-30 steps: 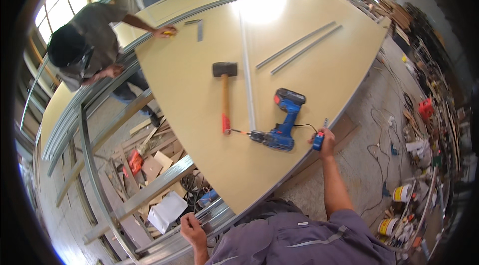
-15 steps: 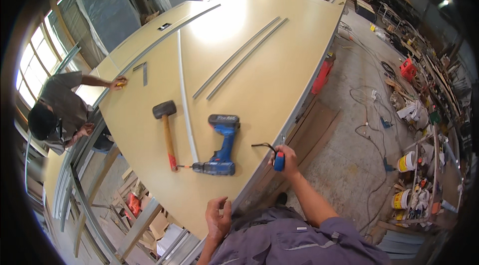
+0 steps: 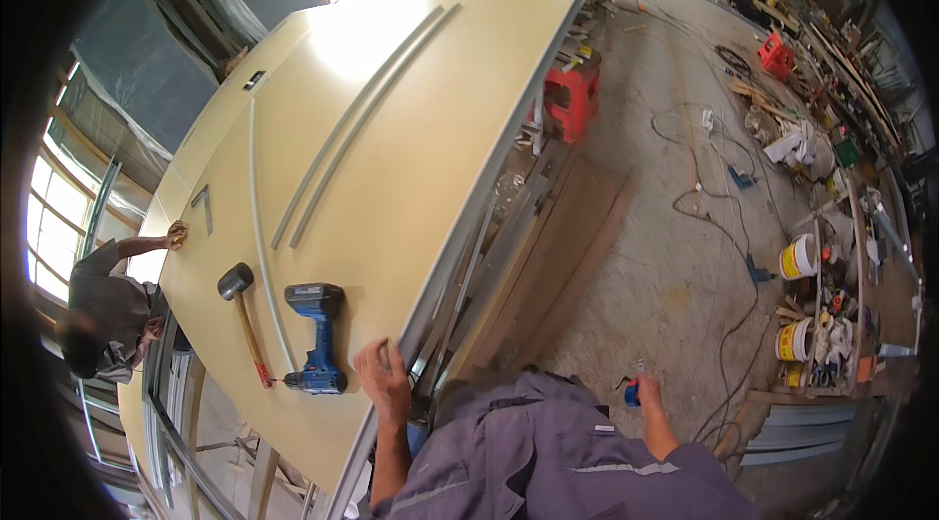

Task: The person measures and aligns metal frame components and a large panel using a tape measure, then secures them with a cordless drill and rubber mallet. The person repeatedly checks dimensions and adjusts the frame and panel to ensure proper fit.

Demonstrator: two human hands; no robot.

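Note:
My right hand (image 3: 648, 391) is closed around a blue tape measure (image 3: 632, 393), held out over the floor to the right of my body. The fingers of my left hand (image 3: 383, 381) rest on the near right edge of a large cream panel (image 3: 440, 119), thumb apart; I see nothing held in them. Left of that hand lies a blue cordless drill (image 3: 318, 339). Beside it are a black-headed mallet (image 3: 246, 324) with a wooden handle and a thin pale strip (image 3: 258, 217). Two grey metal strips (image 3: 367, 119) lie side by side farther up the panel.
A co-worker (image 3: 108, 300) at the left has a hand on the panel near a metal square (image 3: 204, 209). A red stool (image 3: 572, 101) and long brown boards (image 3: 548, 266) are by the panel's right side. Cables (image 3: 699, 192) trail over the floor; white buckets (image 3: 797, 256) stand at right.
My view has swung right. The tape measure and my right hand have moved right, away from the panel's edge. The long grey strip no longer shows across the panel's far left side.

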